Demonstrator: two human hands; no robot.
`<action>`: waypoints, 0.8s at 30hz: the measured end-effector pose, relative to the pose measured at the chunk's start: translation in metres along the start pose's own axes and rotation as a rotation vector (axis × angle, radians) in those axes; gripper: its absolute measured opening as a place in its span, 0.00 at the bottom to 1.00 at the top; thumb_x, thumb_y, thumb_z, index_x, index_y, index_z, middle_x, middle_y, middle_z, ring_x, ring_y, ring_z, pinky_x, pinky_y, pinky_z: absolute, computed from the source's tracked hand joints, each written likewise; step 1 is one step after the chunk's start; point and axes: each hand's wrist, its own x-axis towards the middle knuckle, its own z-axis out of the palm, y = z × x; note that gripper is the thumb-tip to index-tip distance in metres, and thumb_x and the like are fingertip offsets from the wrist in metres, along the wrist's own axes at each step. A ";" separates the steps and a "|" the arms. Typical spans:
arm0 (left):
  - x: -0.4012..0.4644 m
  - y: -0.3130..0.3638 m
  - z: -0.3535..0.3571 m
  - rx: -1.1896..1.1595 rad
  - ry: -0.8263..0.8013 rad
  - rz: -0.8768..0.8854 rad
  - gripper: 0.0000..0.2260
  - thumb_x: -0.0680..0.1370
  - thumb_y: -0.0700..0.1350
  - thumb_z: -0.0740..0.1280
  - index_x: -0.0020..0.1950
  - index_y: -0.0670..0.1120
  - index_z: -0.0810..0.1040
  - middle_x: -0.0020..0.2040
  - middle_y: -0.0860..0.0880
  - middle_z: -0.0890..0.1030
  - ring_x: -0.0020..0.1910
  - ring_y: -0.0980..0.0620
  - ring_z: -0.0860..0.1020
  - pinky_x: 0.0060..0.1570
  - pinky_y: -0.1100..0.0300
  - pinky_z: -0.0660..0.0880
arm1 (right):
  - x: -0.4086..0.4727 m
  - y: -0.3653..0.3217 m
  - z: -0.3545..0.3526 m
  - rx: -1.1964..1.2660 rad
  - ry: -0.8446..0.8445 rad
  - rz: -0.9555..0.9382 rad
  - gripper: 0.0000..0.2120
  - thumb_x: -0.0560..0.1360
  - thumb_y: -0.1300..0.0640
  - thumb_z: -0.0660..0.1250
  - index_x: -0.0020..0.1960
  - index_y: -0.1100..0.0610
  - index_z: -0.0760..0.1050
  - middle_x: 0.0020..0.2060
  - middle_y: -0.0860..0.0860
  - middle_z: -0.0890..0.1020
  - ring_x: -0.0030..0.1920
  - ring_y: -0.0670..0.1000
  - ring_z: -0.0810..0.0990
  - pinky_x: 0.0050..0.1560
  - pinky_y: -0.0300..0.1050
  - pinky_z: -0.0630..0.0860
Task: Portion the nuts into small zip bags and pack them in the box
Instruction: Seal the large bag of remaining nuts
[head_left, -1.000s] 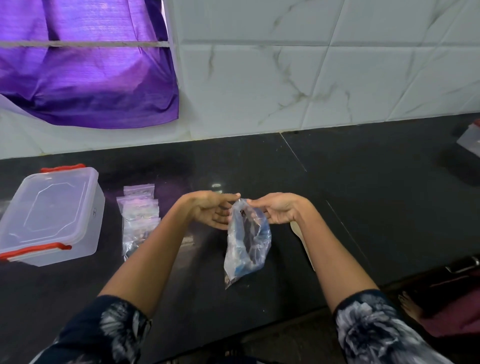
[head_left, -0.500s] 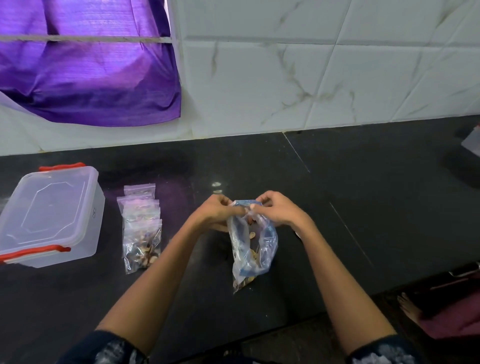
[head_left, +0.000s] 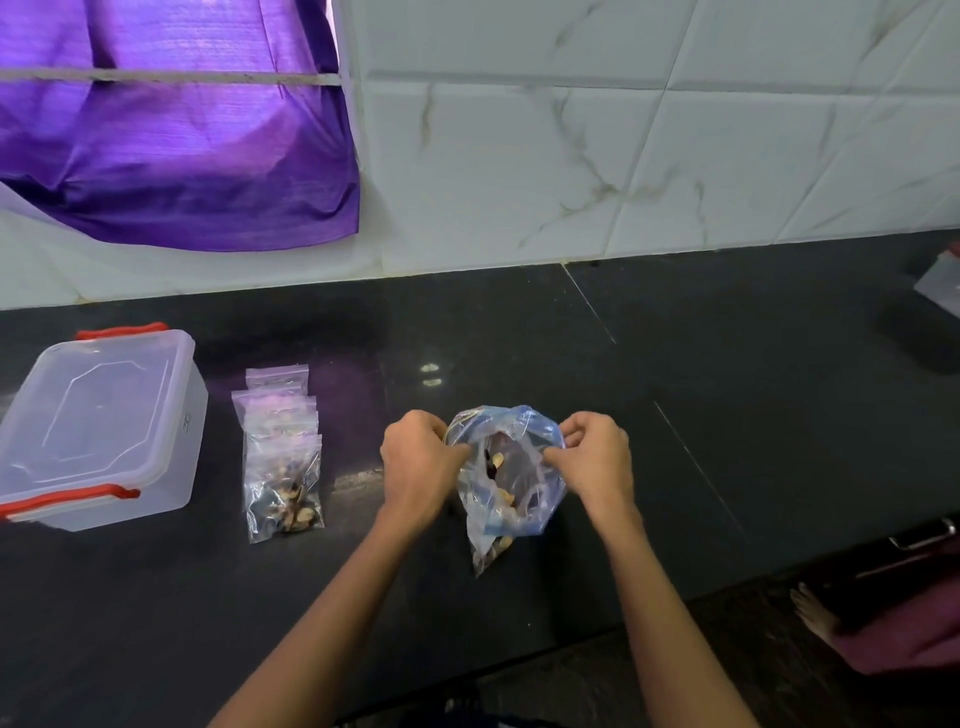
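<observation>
A large clear zip bag (head_left: 506, 499) with a blue strip holds nuts and rests on the black counter (head_left: 727, 415). My left hand (head_left: 421, 465) grips the left side of its mouth and my right hand (head_left: 597, 457) grips the right side, so the mouth gapes open between them. To the left lies a stack of small zip bags (head_left: 280, 452); the front one holds nuts. A clear plastic box (head_left: 98, 426) with red clips stands at the far left with its lid on.
A white marble-tiled wall (head_left: 623, 156) backs the counter, and a purple cloth (head_left: 171, 145) hangs over it at the upper left. A clear object (head_left: 943, 280) sits at the far right edge. A bare foot (head_left: 815, 613) shows below the counter's front edge.
Both hands have drawn apart at the top of the large bag, and its mouth has spread open wider. The bag's bottom now rests lower on the counter.
</observation>
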 end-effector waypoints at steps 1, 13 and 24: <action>-0.002 0.001 0.002 -0.007 0.056 0.046 0.08 0.67 0.40 0.69 0.36 0.35 0.78 0.29 0.45 0.78 0.27 0.49 0.74 0.30 0.48 0.77 | -0.006 -0.002 0.003 -0.041 0.080 -0.069 0.08 0.69 0.64 0.73 0.43 0.55 0.75 0.35 0.48 0.79 0.35 0.45 0.79 0.39 0.42 0.79; -0.029 -0.021 -0.008 -1.007 -0.684 -0.550 0.08 0.76 0.43 0.68 0.53 0.42 0.80 0.47 0.44 0.85 0.44 0.49 0.83 0.46 0.57 0.78 | -0.018 0.040 -0.011 1.013 -0.641 0.397 0.20 0.75 0.71 0.63 0.65 0.60 0.70 0.58 0.61 0.80 0.57 0.59 0.80 0.53 0.53 0.80; -0.042 -0.003 -0.017 -0.727 -0.148 -0.157 0.09 0.76 0.32 0.63 0.39 0.42 0.67 0.37 0.41 0.74 0.30 0.49 0.78 0.25 0.62 0.75 | -0.042 -0.007 -0.008 0.434 -0.164 0.109 0.10 0.69 0.71 0.70 0.45 0.58 0.79 0.32 0.48 0.76 0.30 0.47 0.78 0.31 0.40 0.76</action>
